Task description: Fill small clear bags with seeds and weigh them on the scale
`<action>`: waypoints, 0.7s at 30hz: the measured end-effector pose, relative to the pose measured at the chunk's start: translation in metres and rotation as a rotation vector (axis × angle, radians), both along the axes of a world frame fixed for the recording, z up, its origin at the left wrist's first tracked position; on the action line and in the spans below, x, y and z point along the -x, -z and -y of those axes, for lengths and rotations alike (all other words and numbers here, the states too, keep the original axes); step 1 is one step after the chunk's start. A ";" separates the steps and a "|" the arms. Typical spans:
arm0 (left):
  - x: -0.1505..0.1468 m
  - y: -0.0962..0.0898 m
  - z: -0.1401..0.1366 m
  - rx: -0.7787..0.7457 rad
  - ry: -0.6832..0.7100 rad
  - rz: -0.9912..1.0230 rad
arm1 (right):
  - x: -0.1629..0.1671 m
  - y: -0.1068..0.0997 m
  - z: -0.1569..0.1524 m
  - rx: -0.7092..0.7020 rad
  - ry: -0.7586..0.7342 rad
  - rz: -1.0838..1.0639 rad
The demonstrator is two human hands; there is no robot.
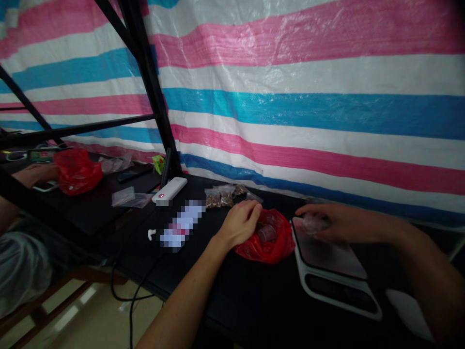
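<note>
Left hand (240, 224) on red bag (265, 255), pinch on rim unclear; should steady it lightly. Right hand (343, 222) pinches clear plastic (314, 223) over scale (332, 254); best laid centrally, fingers withdrawn.

The plastic bag (281, 249) lies just right of the fingers of the left hand (238, 223), a cup (267, 233) in it. Sachets (220, 196) lie behind and left of those fingers; the power bank (170, 190) and earbud (151, 235) farther left. Below the fingers of the right hand (337, 222), around a plastic packet (315, 223), sits the scale (330, 259).
</note>
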State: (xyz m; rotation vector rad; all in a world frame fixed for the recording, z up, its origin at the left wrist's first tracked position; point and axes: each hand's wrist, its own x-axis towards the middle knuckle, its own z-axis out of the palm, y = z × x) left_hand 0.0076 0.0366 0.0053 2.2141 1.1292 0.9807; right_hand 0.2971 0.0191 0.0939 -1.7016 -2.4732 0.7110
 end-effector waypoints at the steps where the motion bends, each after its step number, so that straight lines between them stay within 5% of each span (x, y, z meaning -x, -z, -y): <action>1: 0.000 0.000 0.000 -0.004 -0.005 -0.007 | -0.007 -0.002 0.001 0.037 0.011 0.003; 12: 0.001 0.019 -0.007 -0.167 0.002 -0.060 | -0.058 -0.007 0.001 0.050 0.068 -0.003; 21: 0.004 0.025 -0.007 -0.089 0.008 -0.194 | -0.056 -0.004 0.003 0.118 0.129 -0.035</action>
